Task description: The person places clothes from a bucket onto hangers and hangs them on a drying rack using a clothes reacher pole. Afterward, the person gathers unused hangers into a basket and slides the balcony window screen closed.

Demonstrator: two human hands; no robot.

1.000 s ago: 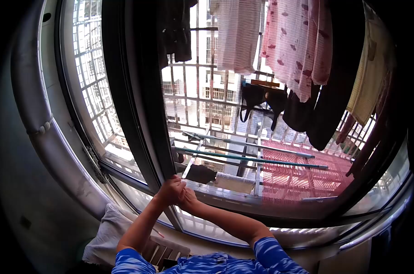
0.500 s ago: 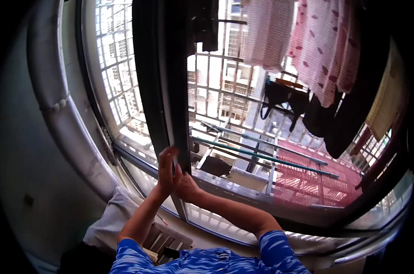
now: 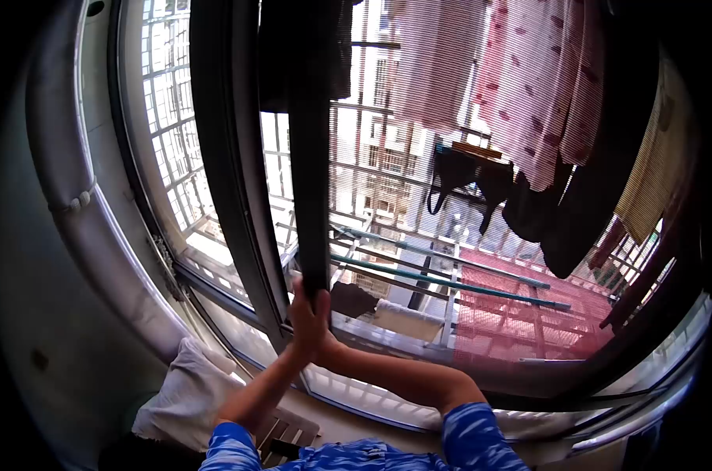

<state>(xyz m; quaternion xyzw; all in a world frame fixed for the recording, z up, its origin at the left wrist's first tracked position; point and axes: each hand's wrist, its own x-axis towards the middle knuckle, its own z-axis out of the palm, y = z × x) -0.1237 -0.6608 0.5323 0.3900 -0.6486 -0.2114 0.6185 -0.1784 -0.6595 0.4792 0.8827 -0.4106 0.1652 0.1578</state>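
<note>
My left hand (image 3: 307,318) grips the dark upright edge of a mesh screen panel (image 3: 312,196), with the fingers on its left side and the thumb on its right. My right hand (image 3: 325,350) is pressed close against my left hand near the wrist; its fingers are mostly hidden, so its grip cannot be made out. Left of the screen edge stands a dark window frame post (image 3: 234,165), with a gap between the two. Bars outside show through this gap.
Hanging clothes (image 3: 529,86), teal poles (image 3: 450,282) and a pink net (image 3: 529,314) are beyond the mesh. A wrapped pipe (image 3: 109,243) runs down the left wall. Below are a pale cloth (image 3: 185,388) and a slatted wooden piece (image 3: 289,428).
The screen edge now stands apart from the window post, with a gap opened between them. My left hand has come round the edge, and the view has shifted somewhat.
</note>
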